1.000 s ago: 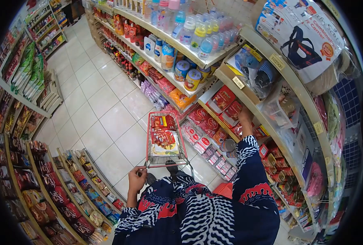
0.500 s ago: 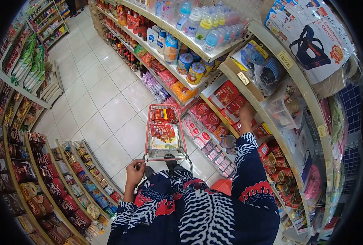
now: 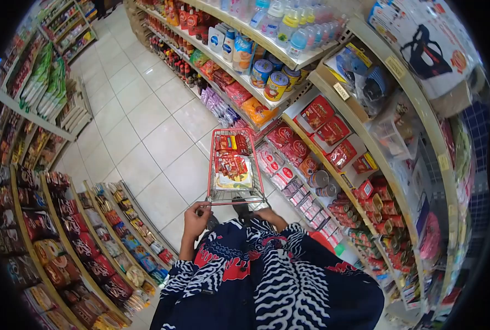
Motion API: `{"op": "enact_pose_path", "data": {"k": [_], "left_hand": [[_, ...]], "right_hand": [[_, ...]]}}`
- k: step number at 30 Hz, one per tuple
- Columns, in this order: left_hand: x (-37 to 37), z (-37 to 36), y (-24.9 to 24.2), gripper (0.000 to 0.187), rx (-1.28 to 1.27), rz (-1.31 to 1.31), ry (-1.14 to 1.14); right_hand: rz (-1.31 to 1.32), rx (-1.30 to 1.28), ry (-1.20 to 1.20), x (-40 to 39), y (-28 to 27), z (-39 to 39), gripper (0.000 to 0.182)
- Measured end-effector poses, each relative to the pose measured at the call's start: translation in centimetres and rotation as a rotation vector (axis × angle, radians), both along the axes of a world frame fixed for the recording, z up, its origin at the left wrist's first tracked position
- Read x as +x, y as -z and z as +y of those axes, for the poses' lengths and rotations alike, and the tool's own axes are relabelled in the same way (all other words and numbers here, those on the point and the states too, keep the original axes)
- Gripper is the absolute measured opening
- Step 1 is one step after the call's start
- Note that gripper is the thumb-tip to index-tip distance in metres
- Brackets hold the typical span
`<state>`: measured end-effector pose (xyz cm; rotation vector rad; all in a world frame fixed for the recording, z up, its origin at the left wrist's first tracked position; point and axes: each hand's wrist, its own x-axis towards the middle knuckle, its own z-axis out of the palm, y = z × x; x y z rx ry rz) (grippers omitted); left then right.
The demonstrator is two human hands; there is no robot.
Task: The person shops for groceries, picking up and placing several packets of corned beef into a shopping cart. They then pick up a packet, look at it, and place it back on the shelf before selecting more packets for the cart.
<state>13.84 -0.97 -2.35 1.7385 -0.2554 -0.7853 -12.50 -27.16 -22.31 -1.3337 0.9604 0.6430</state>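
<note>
A small shopping cart with a red rim stands in front of me, with red packets and a flat white-and-yellow pack inside. My left hand is closed around the left end of the cart's handle. Near the handle's right end is my right hand, bent inward at the wrist; its fingers are blurred and partly hidden, so I cannot tell whether they grip anything. Red packs lie on the shelf to the right of the cart.
Shelves of packets, cans and baby bottles curve along the right side. At the left stand racks of snack packets. A tiled floor aisle runs ahead between them.
My right hand has left the red packs on the right shelf and come back beside the cart handle. The cart and shelves appear shifted slightly right in view. My left hand stays on the handle.
</note>
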Motion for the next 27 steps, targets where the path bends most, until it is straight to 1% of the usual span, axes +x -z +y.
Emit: {"op": "enact_pose_path", "data": {"k": [1,2,3,4,5,7,8,9,10,11,12,13,14,15,16,17,18,19,20,21,23,25,27], "left_hand": [[0.2,0.1,-0.1,0.021,0.038,0.029,0.032],[0.2,0.2,0.6,0.021,-0.017,0.017,0.040],[0.2,0.5,1.2,0.021,-0.072,0.004,0.052],[0.4,0.6,1.0,0.022,-0.070,0.006,0.079],[0.5,0.5,0.2,0.022,-0.078,0.040,0.090],[0.5,0.3,-0.6,0.020,-0.080,0.069,0.093],[0.8,0.6,0.4,0.021,-0.100,0.077,0.115],[0.8,0.3,1.0,0.021,-0.105,0.079,0.178],[0.7,0.3,1.4,0.022,-0.156,0.082,0.134],[0.6,0.6,1.3,0.024,-0.201,0.085,0.079],[0.9,0.9,1.3,0.030,-0.165,0.098,0.125],[1.1,1.0,1.6,0.030,-0.161,0.098,0.151],[1.0,1.5,1.9,0.034,-0.223,0.088,0.160],[0.5,1.8,2.2,0.038,-0.286,0.080,0.158],[-0.4,2.0,0.1,0.057,-0.278,0.141,0.144],[-1.6,2.4,0.3,0.057,-0.278,0.144,0.146],[-2.9,2.9,0.6,0.066,-0.250,-0.028,0.117],[-3.5,3.4,0.8,0.074,-0.222,-0.201,0.091],[-4.0,3.9,0.8,0.087,-0.105,-0.392,0.147],[-4.3,4.1,0.9,0.087,-0.123,-0.381,0.180],[-5.3,4.5,1.4,0.084,-0.049,-0.248,0.126],[-6.5,5.3,2.2,0.084,-0.039,-0.363,0.146],[-8.6,5.8,0.2,0.082,0.009,-0.353,0.140]], "right_hand": [[0.081,-0.301,-0.093,4.6,-6.8,0.1,0.056],[0.063,-0.462,-0.172,3.9,-4.9,-0.8,0.051],[0.008,-0.335,0.000,2.9,-2.5,-1.4,0.044],[0.063,-0.324,-0.106,4.1,-4.9,-2.1,0.038],[0.107,-0.382,-0.092,4.3,-4.4,-2.3,0.035],[0.051,-0.679,-0.017,4.6,-5.2,-0.9,0.037],[0.070,-0.687,0.048,4.6,-5.6,0.0,0.037],[0.065,-0.755,0.137,4.6,-5.8,1.3,0.038],[0.063,-0.820,0.216,4.2,-5.9,2.6,0.038],[0.080,-0.814,0.258,3.6,-6.8,4.4,0.038],[0.082,-0.744,0.235,3.3,-7.6,6.3,0.038],[0.080,-0.675,0.205,3.0,-7.0,7.7,0.038],[0.111,-0.664,0.162,2.1,-6.2,9.8,0.037],[-0.045,-0.642,0.024,0.1,-4.7,11.5,0.034],[-0.055,-0.540,-0.098,-1.8,-5.7,12.7,0.033],[-0.068,-0.442,-0.219,-3.4,-7.0,13.4,0.031],[-0.069,-0.447,-0.216,-4.8,-7.2,13.8,0.031],[-0.041,-0.463,0.027,-6.2,-7.4,14.3,0.031],[-0.007,-0.477,0.280,-7.5,-7.5,14.6,0.031],[0.009,-0.488,0.313,-8.9,-6.4,14.5,0.031],[0.234,-0.547,0.626,-12.4,-4.5,15.2,0.033],[0.436,-0.663,0.456,-14.1,-4.8,15.9,0.039],[0.387,-0.583,0.324,-16.1,-1.5,16.6,0.043]]}}
